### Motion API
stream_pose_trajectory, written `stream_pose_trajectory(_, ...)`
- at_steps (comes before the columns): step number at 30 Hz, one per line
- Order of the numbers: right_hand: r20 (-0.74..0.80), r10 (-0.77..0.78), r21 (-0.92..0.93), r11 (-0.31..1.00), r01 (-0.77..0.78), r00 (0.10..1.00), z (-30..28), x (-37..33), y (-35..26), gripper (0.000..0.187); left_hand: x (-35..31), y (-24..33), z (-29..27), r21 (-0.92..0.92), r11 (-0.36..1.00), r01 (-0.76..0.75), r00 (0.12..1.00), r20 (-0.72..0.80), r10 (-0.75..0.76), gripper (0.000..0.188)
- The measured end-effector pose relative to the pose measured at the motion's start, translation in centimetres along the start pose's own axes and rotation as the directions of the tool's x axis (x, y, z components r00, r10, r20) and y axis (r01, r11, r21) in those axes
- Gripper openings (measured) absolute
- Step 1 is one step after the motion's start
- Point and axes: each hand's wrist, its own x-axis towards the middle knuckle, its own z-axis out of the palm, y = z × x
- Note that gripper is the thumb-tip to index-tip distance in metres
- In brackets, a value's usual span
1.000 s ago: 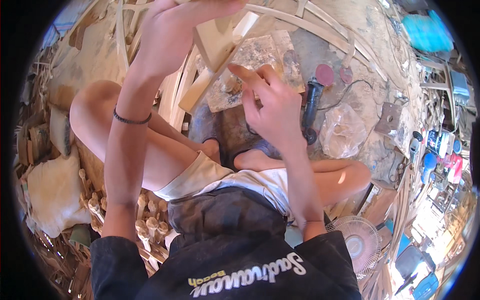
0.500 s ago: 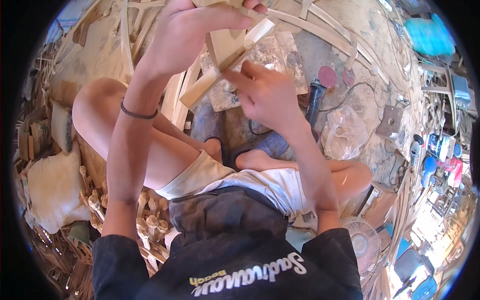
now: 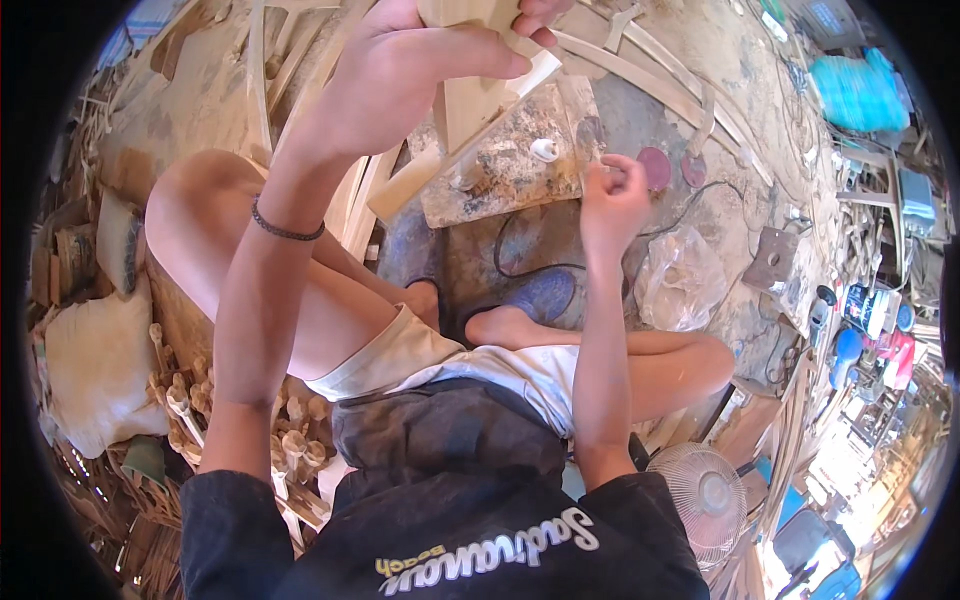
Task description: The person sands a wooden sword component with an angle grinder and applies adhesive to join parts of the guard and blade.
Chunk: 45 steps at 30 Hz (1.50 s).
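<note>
My left hand [image 3: 400,80] is closed around a pale wooden piece [image 3: 470,110] at the top of the view. The piece looks like a flat block with a narrow strip [image 3: 405,185] crossing its lower end, and its top runs out of view. Away from the wood, to the right, is my right hand [image 3: 615,205], its fingers curled in, thumb and index finger close together. Whatever they may pinch is too small to make out. Below the wood, on a stained board [image 3: 500,195], stands a small white object [image 3: 545,150], perhaps a bottle or its cap.
A reddish round disc [image 3: 654,168] lies just beyond my right hand, beside a black cord [image 3: 705,195]. A clear plastic bag [image 3: 680,280] is to the right. Turned wooden pieces [image 3: 290,440] are heaped at lower left, and a fan [image 3: 700,500] stands at lower right.
My right hand has drawn away from the wooden piece, moving right and slightly down, uncovering the white object on the board. My left hand still holds the wood, shifted slightly right.
</note>
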Motion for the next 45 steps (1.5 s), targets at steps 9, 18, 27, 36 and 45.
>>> stream_pose_trajectory(9,0.286,-0.058,-0.129,0.987,0.099,0.956,5.7,2.8,6.4,0.054,0.0,0.2,0.5,-0.006,0.997,0.079,0.996,-0.052,-0.079,0.044)
stream_pose_trajectory(18,0.504,-0.355,-0.013,0.908,0.418,0.788,-2.5,-2.2,-6.0,0.030,0.5,-0.3,-0.1,0.030,0.999,-0.032,0.999,0.045,0.030,0.043)
stream_pose_trajectory(27,0.597,-0.419,-0.108,0.803,0.586,0.685,-2.4,-0.6,-10.4,0.035,0.3,0.2,0.1,0.035,0.999,-0.023,0.997,0.077,0.020,0.043)
stream_pose_trajectory(36,0.613,-0.405,-0.133,0.793,0.594,0.678,-2.3,-0.1,-10.9,0.033,0.3,-0.1,-0.1,0.020,0.999,-0.044,0.994,0.106,0.042,0.046)
stream_pose_trajectory(45,0.601,-0.383,-0.160,0.803,0.574,0.702,-2.3,0.1,-10.5,0.034,0.5,-0.6,0.0,-0.017,0.995,-0.101,0.983,0.154,0.102,0.049)
